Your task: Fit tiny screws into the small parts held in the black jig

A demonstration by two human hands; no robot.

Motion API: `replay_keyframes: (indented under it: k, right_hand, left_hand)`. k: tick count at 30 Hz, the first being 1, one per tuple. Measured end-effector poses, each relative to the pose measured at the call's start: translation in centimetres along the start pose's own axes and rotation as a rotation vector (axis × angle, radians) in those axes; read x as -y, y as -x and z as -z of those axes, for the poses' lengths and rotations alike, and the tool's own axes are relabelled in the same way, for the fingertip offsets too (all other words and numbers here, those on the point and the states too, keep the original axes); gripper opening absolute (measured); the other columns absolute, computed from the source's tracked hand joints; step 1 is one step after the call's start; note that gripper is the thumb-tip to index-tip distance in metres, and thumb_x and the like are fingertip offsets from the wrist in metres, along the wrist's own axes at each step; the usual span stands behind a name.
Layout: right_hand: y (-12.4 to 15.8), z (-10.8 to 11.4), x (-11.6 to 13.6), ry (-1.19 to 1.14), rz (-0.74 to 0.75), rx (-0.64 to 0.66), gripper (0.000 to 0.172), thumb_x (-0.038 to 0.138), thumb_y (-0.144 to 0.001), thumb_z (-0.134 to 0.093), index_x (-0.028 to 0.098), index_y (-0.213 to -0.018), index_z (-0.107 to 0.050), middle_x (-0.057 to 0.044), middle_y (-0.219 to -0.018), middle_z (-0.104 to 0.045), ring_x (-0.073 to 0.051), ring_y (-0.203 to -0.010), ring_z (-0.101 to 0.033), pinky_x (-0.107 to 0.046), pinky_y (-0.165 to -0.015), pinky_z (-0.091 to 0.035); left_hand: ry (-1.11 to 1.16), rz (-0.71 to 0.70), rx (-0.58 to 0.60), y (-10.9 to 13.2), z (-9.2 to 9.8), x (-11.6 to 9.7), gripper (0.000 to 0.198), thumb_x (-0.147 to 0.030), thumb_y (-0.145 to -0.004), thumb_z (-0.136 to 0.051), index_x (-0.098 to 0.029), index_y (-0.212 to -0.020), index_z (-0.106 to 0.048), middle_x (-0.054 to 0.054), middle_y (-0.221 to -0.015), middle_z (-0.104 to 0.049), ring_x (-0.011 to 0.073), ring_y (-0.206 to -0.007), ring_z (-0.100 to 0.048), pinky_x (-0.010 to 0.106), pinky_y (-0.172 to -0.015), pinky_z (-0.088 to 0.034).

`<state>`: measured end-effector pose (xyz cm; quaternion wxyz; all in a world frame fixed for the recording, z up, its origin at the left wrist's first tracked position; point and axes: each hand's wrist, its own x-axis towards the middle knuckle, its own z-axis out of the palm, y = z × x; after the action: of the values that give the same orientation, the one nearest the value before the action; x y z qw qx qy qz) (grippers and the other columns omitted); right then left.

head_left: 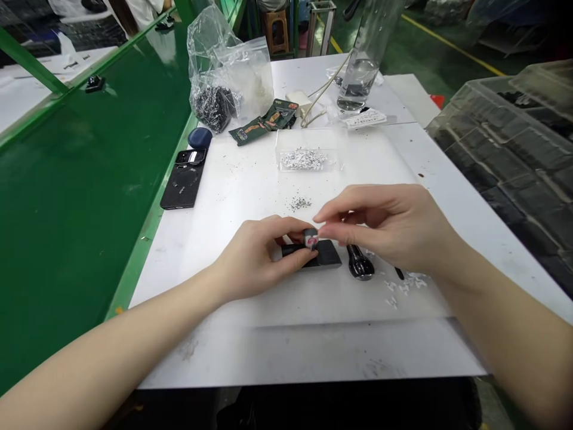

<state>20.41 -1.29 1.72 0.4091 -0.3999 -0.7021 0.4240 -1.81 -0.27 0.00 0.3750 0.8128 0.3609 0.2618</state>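
Tiny white-and-red chunky part [310, 238] is pinched in our left hand [255, 258], which is curled closed around it at the fingertips, right above a flat black rectangular block [326, 254]. Our right hand [385, 226] sits just beside it with the fingertips drawn together, though we can't tell if they're holding anything, and a glossy black oval piece [360, 263] lies beneath that hand. Tight fingertip pinch like this is a good way to keep something so small steady.
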Motion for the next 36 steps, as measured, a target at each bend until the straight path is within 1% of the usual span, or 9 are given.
replay_keyframes:
  k: [3,6,10,13,18,22,27,33,36]
  right_hand:
    - [0.2,-0.4,0.0,-0.005,-0.018,-0.019,0.015,0.021,-0.077,-0.079,0.032,-0.086,-0.075,0.006,-0.079,-0.071,-0.011,-0.069,-0.064,-0.026,-0.059,-0.054]
    - [0.3,-0.7,0.0,0.12,0.061,-0.012,0.01,0.023,-0.079,-0.078,0.033,-0.081,-0.075,0.005,-0.08,-0.073,-0.014,-0.07,-0.065,-0.031,-0.062,-0.054]
    - [0.2,-0.3,-0.2,0.276,0.183,0.077,0.018,0.022,-0.087,-0.069,0.035,-0.096,-0.076,0.004,-0.092,-0.075,-0.016,-0.081,-0.069,-0.032,-0.068,-0.056]
    - [0.2,0.2,-0.3,0.314,0.208,0.134,0.023,0.019,-0.09,-0.064,0.032,-0.105,-0.075,0.001,-0.098,-0.074,-0.015,-0.084,-0.068,-0.03,-0.067,-0.055]
    - [0.2,0.2,-0.3,0.326,0.218,0.167,0.025,0.013,-0.09,-0.06,0.027,-0.107,-0.073,-0.003,-0.1,-0.068,-0.015,-0.085,-0.066,-0.029,-0.068,-0.054]
    - [0.2,0.0,-0.6,0.36,0.309,0.189,0.029,0.011,-0.093,-0.054,0.023,-0.113,-0.071,-0.006,-0.101,-0.064,-0.016,-0.085,-0.064,-0.031,-0.068,-0.053]
    - [0.4,-0.3,-0.4,0.386,0.379,0.137,0.031,0.011,-0.092,-0.057,0.031,-0.111,-0.073,-0.003,-0.1,-0.068,-0.015,-0.083,-0.065,-0.03,-0.065,-0.053]
    - [0.5,-1.3,0.0,0.219,0.288,0.032,0.034,0.009,-0.085,-0.067,0.034,-0.107,-0.074,0.001,-0.093,-0.074,-0.019,-0.087,-0.068,-0.036,-0.072,-0.057]
    - [0.5,-1.5,-0.1,0.248,0.284,0.032,0.034,0.009,-0.086,-0.066,0.035,-0.107,-0.073,0.001,-0.095,-0.075,-0.02,-0.094,-0.067,-0.039,-0.076,-0.057]
  left_hand:
    - [0.014,0.007,0.0,-0.1,0.0,0.0,0.021,-0.026,-0.087,-0.068,-0.017,-0.105,-0.071,0.002,-0.093,-0.074,0.0133,-0.081,-0.067,0.025,-0.072,-0.054]
    - [0.021,-0.01,0.029,-0.1,0.0,0.0,0.018,-0.026,-0.089,-0.066,-0.018,-0.105,-0.071,0.002,-0.094,-0.075,0.0144,-0.084,-0.067,0.026,-0.074,-0.054]
    - [0.011,-0.009,0.034,-0.1,0.1,-0.1,0.017,-0.026,-0.09,-0.065,-0.019,-0.105,-0.07,0.002,-0.095,-0.075,0.0145,-0.085,-0.067,0.026,-0.076,-0.054]
    - [0.014,0.0,0.033,-0.1,0.2,-0.1,0.018,-0.025,-0.09,-0.065,-0.018,-0.106,-0.069,0.002,-0.096,-0.074,0.014,-0.084,-0.067,0.026,-0.076,-0.054]
    - [0.025,0.005,0.042,0.0,0.2,-0.1,0.017,-0.025,-0.091,-0.065,-0.019,-0.106,-0.069,0.002,-0.095,-0.074,0.0142,-0.085,-0.067,0.027,-0.077,-0.054]
    - [0.018,-0.009,0.047,0.0,0.1,0.0,0.015,-0.024,-0.09,-0.066,-0.019,-0.104,-0.069,0.001,-0.094,-0.074,0.0135,-0.084,-0.068,0.026,-0.075,-0.054]
    - [0.032,-0.027,0.056,0.0,0.2,0.1,0.016,-0.024,-0.09,-0.065,-0.019,-0.105,-0.068,0.001,-0.096,-0.074,0.0144,-0.086,-0.069,0.026,-0.074,-0.054]
    - [0.04,-0.037,0.039,0.1,0.1,-0.2,0.014,-0.021,-0.092,-0.062,-0.017,-0.104,-0.068,0.001,-0.096,-0.074,0.0144,-0.088,-0.068,0.026,-0.077,-0.054]
    - [0.043,-0.029,0.047,0.0,0.1,-0.2,0.012,-0.021,-0.092,-0.062,-0.018,-0.102,-0.068,0.001,-0.094,-0.074,0.0141,-0.086,-0.068,0.026,-0.078,-0.054]
